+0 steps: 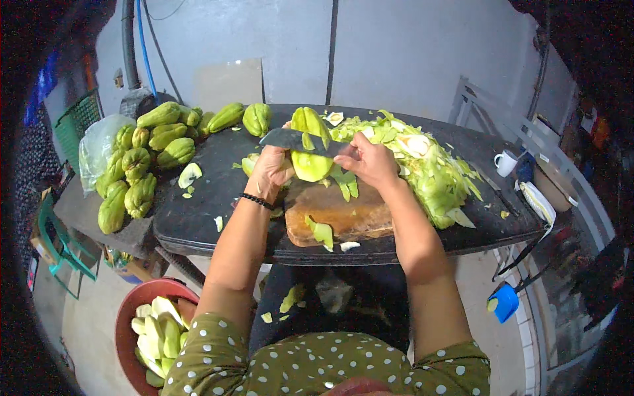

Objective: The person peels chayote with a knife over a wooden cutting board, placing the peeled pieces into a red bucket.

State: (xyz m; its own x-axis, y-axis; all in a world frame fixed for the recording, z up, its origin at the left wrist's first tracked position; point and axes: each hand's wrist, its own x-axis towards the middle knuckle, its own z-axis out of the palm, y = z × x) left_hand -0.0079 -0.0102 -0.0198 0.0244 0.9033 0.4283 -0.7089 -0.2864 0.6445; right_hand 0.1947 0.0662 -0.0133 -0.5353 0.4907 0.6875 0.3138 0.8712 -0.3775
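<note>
My left hand (275, 166) grips a partly peeled chayote (311, 166) above the table, its fingers largely hidden behind the fruit and the blade. In my right hand (369, 161) is a wide, dark-bladed knife (282, 139), which lies across the chayote with its tip pointing left. The upper part of the fruit still carries green skin, while the part below the blade is pale and freshly cut. A small piece of peel clings to the blade. Beneath my hands lies a wooden cutting board (342, 213) with peel strips (323, 231) on it.
Several unpeeled chayotes (136, 163) sit at the left beside a clear plastic bag (104, 143). A heap of peelings (421, 163) covers the table's right part. A red tub (130, 302) at lower left holds peeled pieces (158, 336). A white mug (505, 163) stands far right.
</note>
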